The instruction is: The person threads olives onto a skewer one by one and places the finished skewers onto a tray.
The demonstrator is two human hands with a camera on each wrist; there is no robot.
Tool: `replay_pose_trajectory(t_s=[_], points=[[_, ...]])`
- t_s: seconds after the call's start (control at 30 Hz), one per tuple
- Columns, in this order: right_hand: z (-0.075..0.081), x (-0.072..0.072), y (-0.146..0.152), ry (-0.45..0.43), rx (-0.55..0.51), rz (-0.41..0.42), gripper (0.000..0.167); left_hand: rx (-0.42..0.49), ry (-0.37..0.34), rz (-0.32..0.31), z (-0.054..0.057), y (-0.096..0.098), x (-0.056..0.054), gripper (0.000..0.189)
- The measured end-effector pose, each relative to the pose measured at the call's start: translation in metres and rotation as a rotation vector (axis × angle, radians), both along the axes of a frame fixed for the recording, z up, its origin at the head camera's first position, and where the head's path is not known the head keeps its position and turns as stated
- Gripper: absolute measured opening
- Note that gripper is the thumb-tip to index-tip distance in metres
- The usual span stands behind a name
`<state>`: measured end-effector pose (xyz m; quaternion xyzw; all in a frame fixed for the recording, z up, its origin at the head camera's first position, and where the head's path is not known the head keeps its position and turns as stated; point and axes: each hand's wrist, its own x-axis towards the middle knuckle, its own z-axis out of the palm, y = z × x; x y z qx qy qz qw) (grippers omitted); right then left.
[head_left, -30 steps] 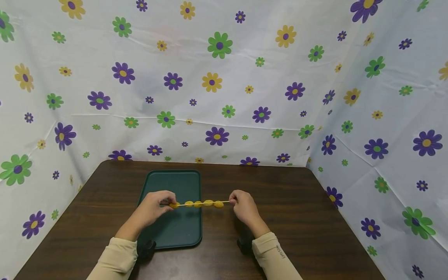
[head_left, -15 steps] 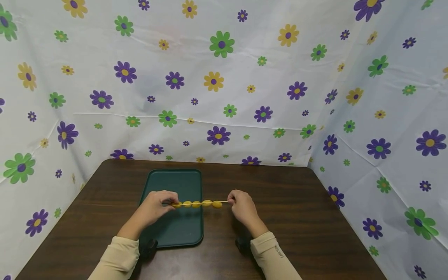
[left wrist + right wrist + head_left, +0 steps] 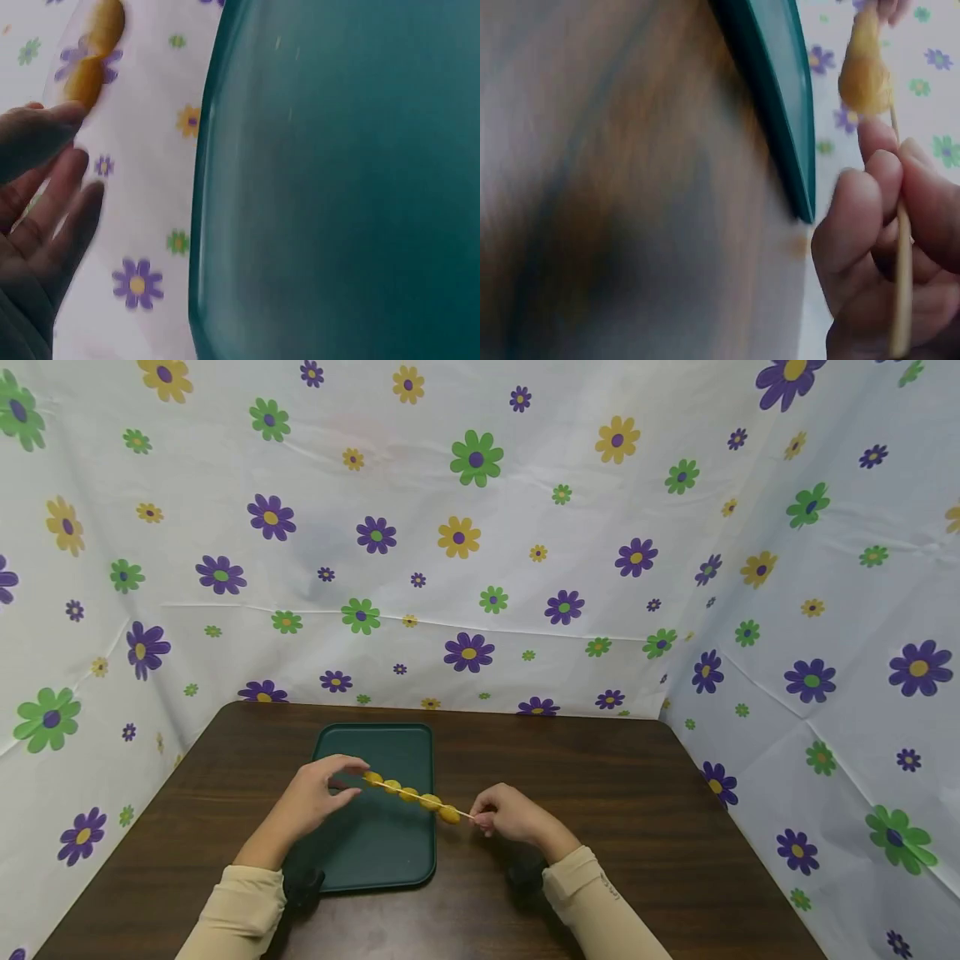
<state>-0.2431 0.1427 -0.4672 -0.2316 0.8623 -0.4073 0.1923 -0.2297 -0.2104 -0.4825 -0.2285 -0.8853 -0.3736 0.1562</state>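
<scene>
A thin wooden skewer [image 3: 465, 815] carries several yellow-brown oval pieces [image 3: 408, 794] threaded in a row; their exact food kind cannot be told. My right hand [image 3: 513, 814] pinches the bare end of the stick. In the right wrist view the stick [image 3: 902, 292] runs between thumb and fingers, with a piece [image 3: 864, 84] just above them. My left hand [image 3: 311, 797] is at the far end of the row, thumb and fingers spread apart, fingertips close to the last piece. The left wrist view has two pieces [image 3: 86, 81] beyond the thumb. The skewer slants down toward the right hand, above the tray's right edge.
A dark green rectangular tray [image 3: 375, 856] lies under the skewer and the left hand. It rests on a brown wooden table [image 3: 600, 777]. A white flower-printed cloth [image 3: 330, 643] hangs behind and at the sides.
My left hand has let go of the skewer's far end and moved slightly left, its fingers spreading. My right hand has come lower and left, tilting the skewer from level to slanted.
</scene>
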Motion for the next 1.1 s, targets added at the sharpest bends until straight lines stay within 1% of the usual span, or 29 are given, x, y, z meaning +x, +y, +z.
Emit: replay_pose_trajectory(t_s=[0.1,0.2,0.27,0.37,0.43,0.5,0.6,0.7,0.8,0.93,1.1], points=[[-0.004,0.000,-0.011,-0.143,-0.117,-0.036,0.015,-0.059,0.002,0.066,0.005,-0.015,0.000,0.042],[-0.006,0.001,-0.030,-0.269,-0.230,-0.107,0.017,-0.071,-0.010,0.131,0.010,-0.029,0.002,0.039],[-0.006,0.001,-0.046,-0.342,-0.310,-0.157,0.019,-0.063,-0.029,0.154,0.012,-0.035,0.003,0.036],[-0.005,0.003,-0.072,-0.412,-0.408,-0.227,0.020,-0.055,-0.051,0.145,0.015,-0.039,0.003,0.033],[-0.006,0.004,-0.088,-0.440,-0.447,-0.272,0.020,-0.057,-0.056,0.134,0.016,-0.038,0.002,0.033],[-0.008,0.006,-0.101,-0.460,-0.464,-0.317,0.019,-0.061,-0.058,0.126,0.016,-0.036,0.002,0.032],[-0.012,0.008,-0.117,-0.490,-0.489,-0.386,0.015,-0.069,-0.058,0.136,0.016,-0.034,0.002,0.032],[-0.017,0.010,-0.127,-0.499,-0.501,-0.419,0.012,-0.068,-0.063,0.140,0.016,-0.033,0.000,0.032],[-0.022,0.012,-0.133,-0.504,-0.495,-0.414,0.011,-0.066,-0.071,0.129,0.017,-0.031,-0.002,0.031],[-0.026,0.012,-0.136,-0.506,-0.488,-0.406,0.010,-0.084,-0.101,0.108,0.018,-0.027,-0.004,0.031],[-0.028,0.012,-0.136,-0.507,-0.465,-0.392,0.012,-0.117,-0.127,0.093,0.019,-0.023,-0.005,0.031]])
